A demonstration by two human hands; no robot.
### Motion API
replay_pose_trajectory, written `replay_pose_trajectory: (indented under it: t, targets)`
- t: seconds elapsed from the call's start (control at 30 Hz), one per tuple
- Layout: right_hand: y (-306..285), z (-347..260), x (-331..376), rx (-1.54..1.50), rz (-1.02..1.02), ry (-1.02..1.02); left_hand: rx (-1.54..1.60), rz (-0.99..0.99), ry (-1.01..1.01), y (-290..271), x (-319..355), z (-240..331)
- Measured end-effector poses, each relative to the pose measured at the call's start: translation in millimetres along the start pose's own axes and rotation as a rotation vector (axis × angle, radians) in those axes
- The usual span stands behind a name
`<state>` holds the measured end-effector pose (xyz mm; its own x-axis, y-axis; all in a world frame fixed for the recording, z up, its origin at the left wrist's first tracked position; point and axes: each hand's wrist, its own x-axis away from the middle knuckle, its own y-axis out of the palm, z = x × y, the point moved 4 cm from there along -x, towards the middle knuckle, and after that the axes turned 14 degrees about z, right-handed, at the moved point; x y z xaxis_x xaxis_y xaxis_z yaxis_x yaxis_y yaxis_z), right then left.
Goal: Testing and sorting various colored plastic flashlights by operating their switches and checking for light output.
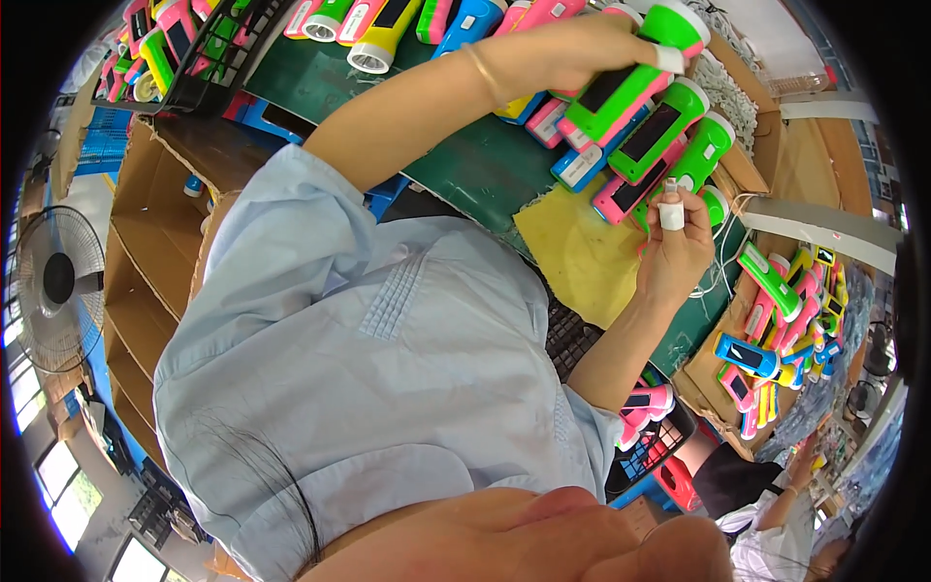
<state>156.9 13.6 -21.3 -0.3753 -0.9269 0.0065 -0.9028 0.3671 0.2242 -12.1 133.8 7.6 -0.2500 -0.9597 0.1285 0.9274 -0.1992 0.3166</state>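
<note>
Green tabletop (465,179) lies under the work. The right hand (682,247) pinches a small plug (671,184); apart from it, the left hand (603,47) grips a flashlight (626,102) over a pile (658,134). Probably light, stiff and slick, it suits holding by the neck. It's green and pink, dark-panelled. Beyond sits a carton (706,400) of flashlights.

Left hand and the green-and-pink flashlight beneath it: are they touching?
Touching: the head view shows the left hand closed over the flashlight near its lamp end.
</note>
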Motion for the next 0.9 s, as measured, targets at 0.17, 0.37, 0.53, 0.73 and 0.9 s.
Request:
replay_pose_trajectory:
  t: [0.17,0.37,0.53,0.73,0.9]
  targets:
    - [35,-26,5,0.436,-0.026,-0.552,0.469,-0.215,-0.188,2,35,-22]
    - [66,-38,11,0.895,-0.342,-0.999,0.174,0.114,-0.137,9,53,-27]
    - [65,-51,40,0.436,-0.689,-0.357,0.537,-0.228,0.118,3,48,-11]
    - [62,-34,71,0.495,-0.612,-1.149,0.650,-0.154,-0.045,14,69,-21]
    - [58,-35,86,0.371,-0.817,-1.141,1.149,-0.351,-0.160,10,72,-33]
